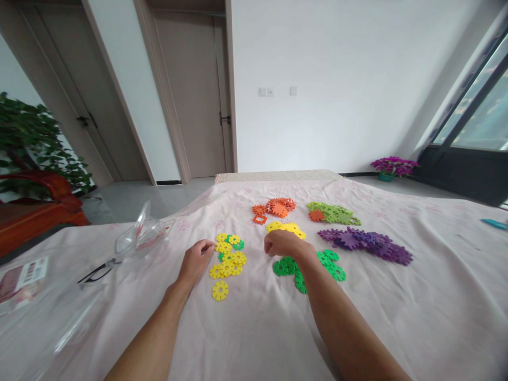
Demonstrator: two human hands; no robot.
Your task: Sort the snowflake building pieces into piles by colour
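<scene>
My left hand (199, 257) rests at the left edge of a mixed group of yellow flower-shaped discs (227, 267) and a few green ones. Its fingers are curled, with the tips beside a yellow disc; whether anything is in them I cannot make out. My right hand (283, 243) is closed, knuckles up, just in front of a pile of yellow pieces (291, 228). Whatever it may hold is hidden beneath it. Green discs (283, 266) lie below and to the right of that hand, partly covered by my right forearm.
Farther back lie orange pieces (279, 209) and light green pieces (337, 214), with one orange piece among the latter. Purple pieces (365, 244) spread at right. A clear plastic package (145, 235), glasses (99, 271) and a labelled bag (24, 280) sit at left on the cloth (254, 333).
</scene>
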